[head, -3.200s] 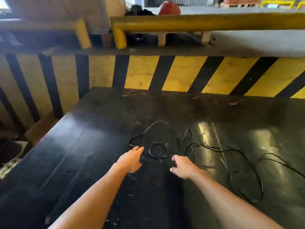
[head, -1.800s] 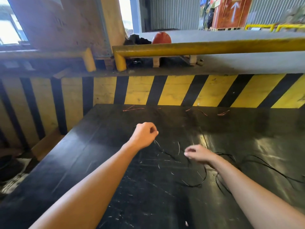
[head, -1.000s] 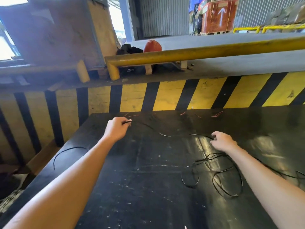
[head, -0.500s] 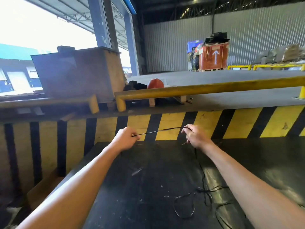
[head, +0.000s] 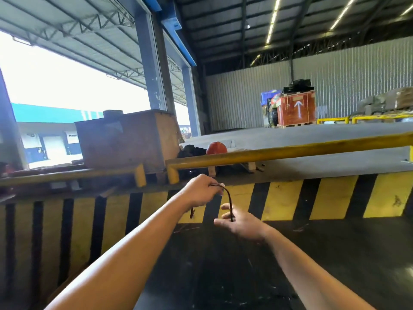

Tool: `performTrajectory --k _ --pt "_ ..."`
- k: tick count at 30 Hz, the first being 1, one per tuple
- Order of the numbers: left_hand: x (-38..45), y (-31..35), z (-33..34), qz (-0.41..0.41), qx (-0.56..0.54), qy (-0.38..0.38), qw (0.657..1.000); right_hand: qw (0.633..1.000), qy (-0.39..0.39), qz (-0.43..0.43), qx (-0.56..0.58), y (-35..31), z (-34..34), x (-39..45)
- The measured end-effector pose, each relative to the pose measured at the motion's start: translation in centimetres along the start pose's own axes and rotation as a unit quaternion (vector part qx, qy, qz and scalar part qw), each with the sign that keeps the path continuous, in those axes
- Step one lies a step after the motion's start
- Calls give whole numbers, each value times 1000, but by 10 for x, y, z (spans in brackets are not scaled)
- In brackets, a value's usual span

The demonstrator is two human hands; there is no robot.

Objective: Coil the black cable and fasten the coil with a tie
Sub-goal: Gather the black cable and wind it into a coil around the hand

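Table: black table (head: pixel 223 276) nearest, under both forearms.
Right hand: right hand (head: pixel 242 224) raised above it, pinching the black cable (head: pixel 228 201).
Left hand: left hand (head: pixel 201 192), higher, clenched on the cable's other end.
Cable: arches between the hands.
Beyond: striped barrier (head: pixel 290 198), yellow rail (head: pixel 290 152).

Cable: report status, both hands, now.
Left hand shut on cable, raised. Right hand pinching it lower down. Short arc between hands, no coil visible. Nothing in the way.
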State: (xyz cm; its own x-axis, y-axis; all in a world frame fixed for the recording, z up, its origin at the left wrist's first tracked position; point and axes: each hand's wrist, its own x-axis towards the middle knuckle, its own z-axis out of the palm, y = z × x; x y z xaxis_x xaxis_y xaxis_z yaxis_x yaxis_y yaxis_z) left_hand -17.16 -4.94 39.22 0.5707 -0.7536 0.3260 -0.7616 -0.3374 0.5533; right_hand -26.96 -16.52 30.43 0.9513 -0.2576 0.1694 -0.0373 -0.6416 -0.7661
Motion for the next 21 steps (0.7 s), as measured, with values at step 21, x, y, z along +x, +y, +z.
performTrajectory --k 21 --pt "-22 34 -4 1 -538 -27 843 991 -26 -88 -103 39 -6 -40"
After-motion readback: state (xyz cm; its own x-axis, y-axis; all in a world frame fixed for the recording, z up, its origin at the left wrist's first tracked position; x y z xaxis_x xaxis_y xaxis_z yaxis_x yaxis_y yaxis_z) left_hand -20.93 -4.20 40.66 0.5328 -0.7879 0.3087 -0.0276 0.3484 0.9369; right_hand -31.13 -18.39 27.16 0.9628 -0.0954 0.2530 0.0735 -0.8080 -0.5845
